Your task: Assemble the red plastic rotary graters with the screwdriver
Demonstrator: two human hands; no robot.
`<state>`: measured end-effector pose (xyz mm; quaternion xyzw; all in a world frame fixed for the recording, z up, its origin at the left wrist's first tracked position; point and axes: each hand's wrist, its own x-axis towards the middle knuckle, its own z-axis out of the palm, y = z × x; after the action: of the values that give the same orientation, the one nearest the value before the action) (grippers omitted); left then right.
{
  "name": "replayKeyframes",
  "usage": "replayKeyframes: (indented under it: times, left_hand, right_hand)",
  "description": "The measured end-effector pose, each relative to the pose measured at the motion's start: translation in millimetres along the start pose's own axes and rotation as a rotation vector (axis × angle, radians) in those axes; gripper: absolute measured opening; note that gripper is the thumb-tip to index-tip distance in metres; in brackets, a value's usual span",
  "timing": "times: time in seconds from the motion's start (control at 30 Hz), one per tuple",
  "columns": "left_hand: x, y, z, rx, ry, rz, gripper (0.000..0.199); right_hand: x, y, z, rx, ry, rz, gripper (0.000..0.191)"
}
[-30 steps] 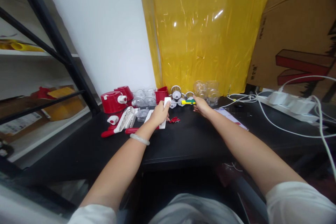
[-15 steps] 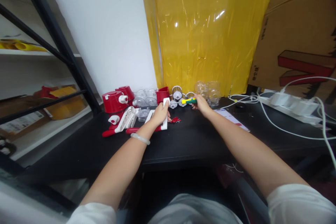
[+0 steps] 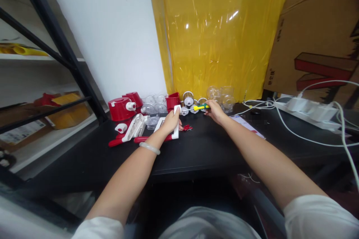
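Note:
My left hand (image 3: 171, 120) is wrapped round a white part (image 3: 175, 133) with a red handle (image 3: 163, 138), held upright over the black table. In my right hand (image 3: 214, 111) is a green and yellow screwdriver (image 3: 200, 107); its shaft points left, to the top of the white part. Whether the tip touches is too small to tell. Just right of my left hand lie small red pieces (image 3: 187, 128). Further left rests another white part (image 3: 135, 127) with a red handle (image 3: 116, 142).
Red housings (image 3: 121, 109), a red cup (image 3: 173, 101), clear plastic parts (image 3: 152, 108) and metal-looking cylinders (image 3: 188, 99) stand along the back of the table (image 3: 190, 157). At right are a phone-like flat item (image 3: 246, 126), white cables and a power strip (image 3: 311, 113).
The view has shifted very slightly. Both hands keep their holds, and the screwdriver stays almost in the same place at the white part.

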<state>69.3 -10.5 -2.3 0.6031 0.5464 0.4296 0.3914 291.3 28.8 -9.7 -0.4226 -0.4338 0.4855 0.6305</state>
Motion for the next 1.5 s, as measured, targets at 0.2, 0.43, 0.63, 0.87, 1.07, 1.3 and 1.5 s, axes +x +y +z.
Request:
replayKeyframes:
  times: [0.2, 0.43, 0.63, 0.87, 1.07, 1.3, 1.5]
  left_hand:
    - [-1.2, 0.4, 1.2, -0.017, -0.002, -0.028, 0.041]
    - [-5.4, 2.8, 2.4, 0.001, -0.01, -0.06, 0.044]
    - [-4.7, 1.6, 2.7, -0.009, -0.011, -0.063, 0.048]
    - [-3.5, 0.0, 2.1, -0.019, -0.004, -0.072, 0.047]
    - [-5.0, 1.0, 3.3, -0.017, -0.024, -0.072, 0.046]
    - [-6.4, 1.8, 3.9, -0.007, -0.027, -0.069, 0.046]
    - [-5.4, 0.7, 3.7, -0.005, -0.018, -0.072, 0.052]
  right_hand:
    - [6.1, 5.0, -4.5, -0.111, -0.002, -0.02, 0.014]
    - [9.7, 12.0, -9.7, -0.231, -0.018, -0.061, 0.028]
    - [6.5, 7.4, -6.6, -0.011, -0.074, -0.002, 0.014]
    - [11.5, 15.2, -11.3, -0.213, -0.04, -0.096, 0.033]
    - [7.9, 11.5, -11.9, -0.259, -0.029, -0.076, 0.033]
    - [5.5, 6.3, -6.7, -0.032, -0.045, 0.001, 0.009]
    - [10.4, 12.2, -13.5, -0.225, -0.035, -0.082, 0.034]
